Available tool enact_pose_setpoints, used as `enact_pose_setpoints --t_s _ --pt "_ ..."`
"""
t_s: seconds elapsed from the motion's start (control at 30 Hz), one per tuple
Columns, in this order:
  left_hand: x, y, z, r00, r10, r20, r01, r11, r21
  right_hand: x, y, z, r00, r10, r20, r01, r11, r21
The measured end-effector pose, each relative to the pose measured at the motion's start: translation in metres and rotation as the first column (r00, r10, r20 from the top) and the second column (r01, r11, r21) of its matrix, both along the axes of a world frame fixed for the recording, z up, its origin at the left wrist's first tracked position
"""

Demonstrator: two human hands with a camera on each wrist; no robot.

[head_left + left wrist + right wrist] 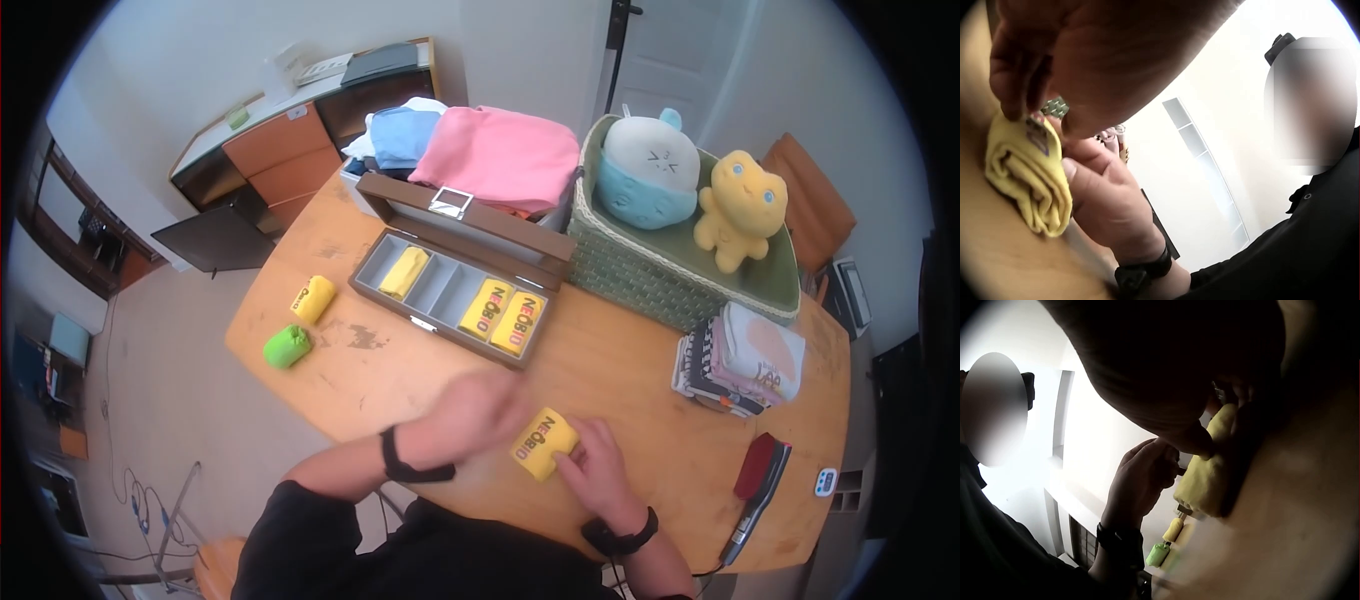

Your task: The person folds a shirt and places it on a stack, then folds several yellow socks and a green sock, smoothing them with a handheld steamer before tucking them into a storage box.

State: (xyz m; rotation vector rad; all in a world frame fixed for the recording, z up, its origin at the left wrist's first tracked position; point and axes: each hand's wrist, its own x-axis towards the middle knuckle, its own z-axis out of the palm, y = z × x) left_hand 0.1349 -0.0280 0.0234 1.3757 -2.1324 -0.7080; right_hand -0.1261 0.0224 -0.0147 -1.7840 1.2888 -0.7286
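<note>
My right hand [600, 468] holds a yellow rolled cloth [545, 443] with printed letters, thumb on its near side, at the table's front edge. Beside the roll's upper left is my left hand [478, 412], motion-blurred, its fingers loosely bent. In the left wrist view the roll [1030, 181] shows its folded layers, my right hand [1110, 197] behind it; the left fingers overlap its top, contact unclear. A brown case [440, 300] stands open beyond, with a yellow roll [404, 273] at its left and two lettered ones [487, 307] at its right.
At the left lie a yellow roll [313, 299] and a green roll [288, 346]. Behind the case is a bin of clothes [500, 155]. A green basket [650, 275] with plush toys, folded clothes [755, 355] and a red-and-black brush [757, 495] stand right.
</note>
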Motion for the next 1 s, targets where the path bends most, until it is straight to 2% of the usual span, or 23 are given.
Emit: enact_pose_setpoints --t_s 0.07,0.13,0.23,0.3,0.33,0.37,0.43,0.57,0.67,0.83,0.93,1.0 --pt "0.033 -0.023 0.013 0.971 0.237 0.034 -0.228 0.957 -0.178 0.0 0.0 -0.002 1.0 0.007 -0.009 -0.007 0.999 0.044" --pt "0.076 -0.055 0.004 0.892 0.43 0.139 -0.311 0.808 -0.501 0.001 -0.002 0.001 1.0 0.009 -0.007 -0.008 0.999 0.04" --pt "0.132 -0.085 0.0 0.897 0.371 0.242 -0.237 0.863 -0.447 0.002 -0.003 0.005 1.0 0.008 -0.004 -0.008 0.999 0.042" --pt "0.149 -0.094 0.002 0.89 0.188 0.415 -0.039 0.939 -0.343 0.002 -0.003 0.004 1.0 0.002 -0.003 -0.001 0.998 0.056" --pt "0.153 -0.096 0.004 0.906 0.144 0.398 -0.048 0.969 -0.242 0.002 -0.003 0.003 1.0 0.0 -0.002 0.0 0.999 0.043" --pt "0.157 -0.099 0.007 0.905 0.144 0.4 -0.05 0.97 -0.238 0.001 -0.004 0.002 1.0 0.003 -0.001 -0.003 1.0 0.029" --pt "0.168 -0.103 0.012 0.905 0.012 0.425 0.055 0.988 -0.144 0.001 -0.005 -0.001 1.0 0.0 0.005 0.0 0.999 0.032" --pt "0.172 -0.104 0.005 0.885 -0.031 0.464 0.081 0.993 -0.087 0.002 -0.005 0.0 1.0 -0.003 0.014 0.003 1.0 0.021" --pt "0.165 -0.099 0.001 0.827 0.01 0.563 0.101 0.981 -0.167 0.001 -0.006 -0.005 1.0 -0.006 0.017 0.006 1.0 0.006" --pt "0.158 -0.098 0.004 0.85 0.038 0.526 0.03 0.992 -0.12 -0.001 -0.004 -0.001 1.0 0.006 0.008 -0.007 1.0 0.007" --pt "0.16 -0.103 0.01 0.873 -0.014 0.488 0.054 0.996 -0.068 -0.001 -0.004 0.004 1.0 -0.005 0.027 0.005 1.0 0.006" --pt "0.166 -0.107 0.01 0.851 -0.031 0.525 0.093 0.991 -0.092 -0.004 -0.001 0.002 0.999 -0.013 0.039 0.013 1.0 0.009"
